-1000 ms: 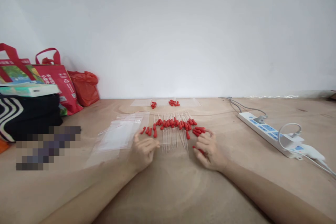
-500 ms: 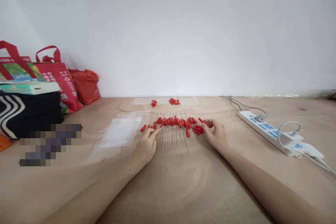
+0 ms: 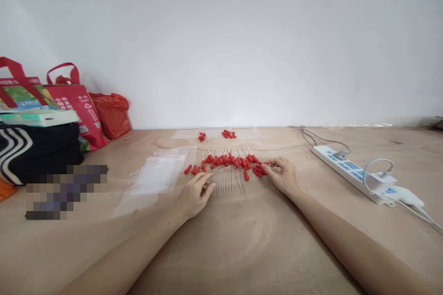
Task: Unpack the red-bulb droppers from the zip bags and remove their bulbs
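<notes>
Both my hands on the table at a row of glass droppers with red bulbs.

Near first: my left hand (image 3: 194, 193) lies flat-ish, fingers loosely spread, tips touching the near glass ends on the left of the dropper row (image 3: 230, 173); holding nothing that I can see. My right hand (image 3: 284, 176) sits just right of the row, fingers narrowed in a pinch on a loose red bulb (image 3: 260, 169) at the right end; can't tell if it's lifted. Droppers lie side by side, long axis running away from me, bulbs at the far end. Right hand is nearer the bulbs, left nearer the tips. Left of the row: clear plastic bags (image 3: 157, 174). Far: more red bulbs (image 3: 228, 134) by the wall, power strip (image 3: 349, 170) right, shopping bags (image 3: 78, 106) left.
</notes>
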`<state>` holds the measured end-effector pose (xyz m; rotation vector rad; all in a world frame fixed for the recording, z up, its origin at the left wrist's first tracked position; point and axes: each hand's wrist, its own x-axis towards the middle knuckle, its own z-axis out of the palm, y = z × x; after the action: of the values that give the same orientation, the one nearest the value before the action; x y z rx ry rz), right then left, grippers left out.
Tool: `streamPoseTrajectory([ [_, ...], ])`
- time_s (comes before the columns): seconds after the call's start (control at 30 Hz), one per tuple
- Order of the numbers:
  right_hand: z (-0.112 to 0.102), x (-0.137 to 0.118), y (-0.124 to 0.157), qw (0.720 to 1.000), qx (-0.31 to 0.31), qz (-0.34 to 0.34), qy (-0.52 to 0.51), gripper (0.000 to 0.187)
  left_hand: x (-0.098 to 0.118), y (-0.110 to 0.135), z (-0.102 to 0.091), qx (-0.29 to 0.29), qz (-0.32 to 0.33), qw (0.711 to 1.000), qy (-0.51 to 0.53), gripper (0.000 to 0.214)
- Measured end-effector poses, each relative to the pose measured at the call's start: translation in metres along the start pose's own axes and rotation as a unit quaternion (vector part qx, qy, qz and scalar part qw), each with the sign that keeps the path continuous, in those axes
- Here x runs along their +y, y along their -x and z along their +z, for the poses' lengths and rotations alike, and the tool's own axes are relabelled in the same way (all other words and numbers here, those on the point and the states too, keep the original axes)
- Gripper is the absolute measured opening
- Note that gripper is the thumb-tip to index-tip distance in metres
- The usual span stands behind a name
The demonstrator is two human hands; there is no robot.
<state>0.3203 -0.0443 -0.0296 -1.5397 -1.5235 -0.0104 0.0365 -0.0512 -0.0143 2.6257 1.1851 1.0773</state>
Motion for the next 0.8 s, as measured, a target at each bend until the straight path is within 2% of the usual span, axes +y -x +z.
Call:
streamPoseTrajectory([
  [0.23, 0.002, -0.02, 0.01, 0.988, -0.002, -0.141, 0.066, 0.023, -0.003, -0.001, -0.001, 0.02, 0.009, 1.0, -0.015, 0.024],
  [0.37, 0.002, -0.022, 0.012, 0.985, -0.017, -0.149, 0.08, 0.025, -0.004, -0.001, 0.0, 0.007, 0.019, 1.0, -0.016, 0.024],
  [0.5, 0.004, -0.017, 0.009, 0.993, -0.005, -0.096, 0.066, 0.025, -0.003, -0.001, -0.001, -0.003, 0.02, 1.0, -0.021, 0.026],
  [0.6, 0.005, -0.012, -0.003, 0.997, -0.007, 0.007, 0.073, 0.025, -0.004, -0.001, -0.001, -0.005, 0.017, 1.0, -0.022, 0.028],
  [0.7, 0.006, -0.006, -0.022, 0.988, -0.059, 0.125, 0.067, 0.026, -0.006, 0.0, 0.0, -0.016, 0.005, 1.0, -0.016, 0.029],
  [0.8, 0.011, -0.003, -0.04, 0.978, -0.132, 0.158, 0.038, 0.028, -0.008, 0.001, 0.0, -0.025, -0.004, 1.0, 0.004, 0.03],
])
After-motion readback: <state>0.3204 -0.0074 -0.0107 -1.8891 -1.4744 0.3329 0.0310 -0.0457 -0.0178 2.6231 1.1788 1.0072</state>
